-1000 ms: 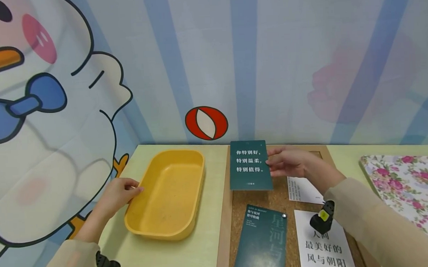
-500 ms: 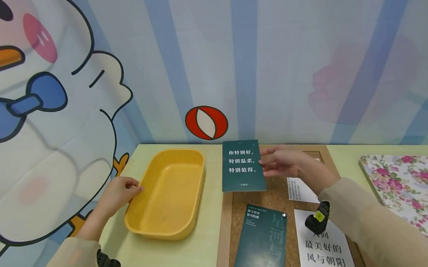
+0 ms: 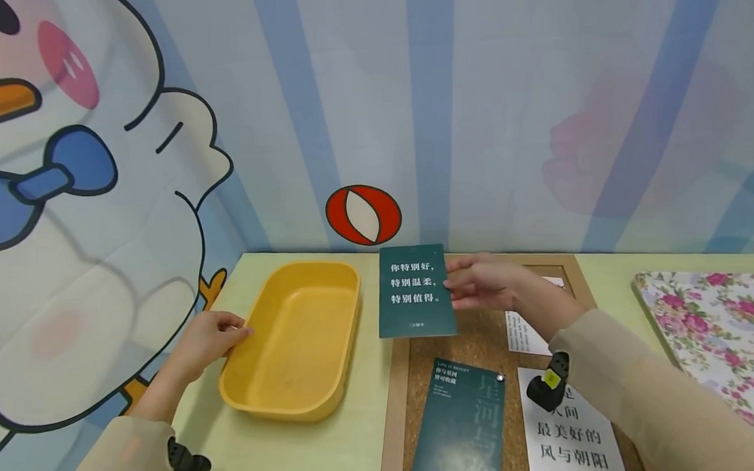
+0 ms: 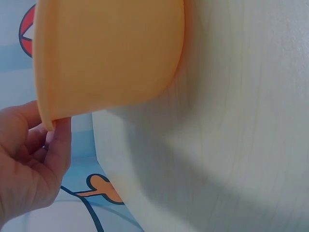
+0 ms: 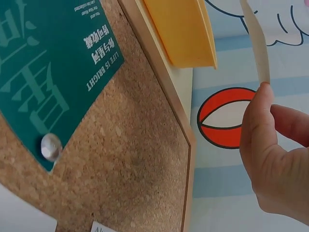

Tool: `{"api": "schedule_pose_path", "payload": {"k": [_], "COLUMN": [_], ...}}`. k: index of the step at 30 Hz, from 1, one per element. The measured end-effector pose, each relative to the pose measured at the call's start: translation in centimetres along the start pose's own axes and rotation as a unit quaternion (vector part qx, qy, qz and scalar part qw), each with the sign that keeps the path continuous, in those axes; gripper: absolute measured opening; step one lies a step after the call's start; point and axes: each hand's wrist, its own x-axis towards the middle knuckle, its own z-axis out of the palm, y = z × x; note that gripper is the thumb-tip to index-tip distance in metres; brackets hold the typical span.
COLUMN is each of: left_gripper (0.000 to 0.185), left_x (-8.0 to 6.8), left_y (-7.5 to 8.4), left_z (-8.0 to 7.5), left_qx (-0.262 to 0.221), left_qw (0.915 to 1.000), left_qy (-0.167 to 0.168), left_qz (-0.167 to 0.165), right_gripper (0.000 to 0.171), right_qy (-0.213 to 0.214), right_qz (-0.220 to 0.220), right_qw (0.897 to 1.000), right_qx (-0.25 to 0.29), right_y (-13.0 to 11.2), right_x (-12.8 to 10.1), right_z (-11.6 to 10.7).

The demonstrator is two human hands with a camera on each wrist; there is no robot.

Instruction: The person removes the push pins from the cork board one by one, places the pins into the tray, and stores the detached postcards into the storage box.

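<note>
Green card (image 3: pixel 415 290), printed with white characters, is held upright by its right edge in the right hand (image 3: pixel 483 282), thumb in front and fingers behind; in the right wrist view it shows edge-on as a thin pale strip (image 5: pixel 257 43) pinched above the thumb. Compared with one second ago, the card and the hand have shifted leftward: the card's lower edge then lay wholly over the cork board, and it now overhangs the board's left frame, closer to the yellow tray.

Worktop (image 3: pixel 316 445), pale green, lies beneath both hands. Cork board (image 3: pixel 480 343), wood-framed, lies below and to the right of the right hand. Yellow tray (image 3: pixel 295 398) stands to the left of the card; its place is unchanged. The left hand (image 3: pixel 207 340) grips the tray's left rim, fingers curled at the edge, as before; the left wrist view shows the fingers (image 4: pixel 59 145) against the rim (image 4: pixel 46 111).

A second green card (image 3: pixel 463 419), below the right hand, is fixed to the board by a silver pin (image 3: pixel 500 379). A white card (image 3: pixel 571 436) lies just right of it.
</note>
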Motion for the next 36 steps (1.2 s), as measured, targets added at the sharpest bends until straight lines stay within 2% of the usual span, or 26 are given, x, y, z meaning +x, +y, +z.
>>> {"api": "schedule_pose_path", "payload": {"k": [13, 36], "left_gripper": [0.028, 0.028], "left_x": [0.2, 0.2], "left_y": [-0.3, -0.4], "left_z": [0.0, 0.0], "left_qx": [-0.027, -0.029], "left_qw": [0.9991, 0.9985], "left_qy": [-0.013, -0.018], "left_qz": [-0.031, -0.044], "right_gripper": [0.042, 0.041], "right_qy": [0.014, 0.025], "right_qz": [0.001, 0.014], "right_qw": [1.0, 0.999], "right_qx": [-0.001, 0.02], "right_y": [0.3, 0.1], "right_x": [1.1, 2.6], "right_z": [1.6, 4.7]}}
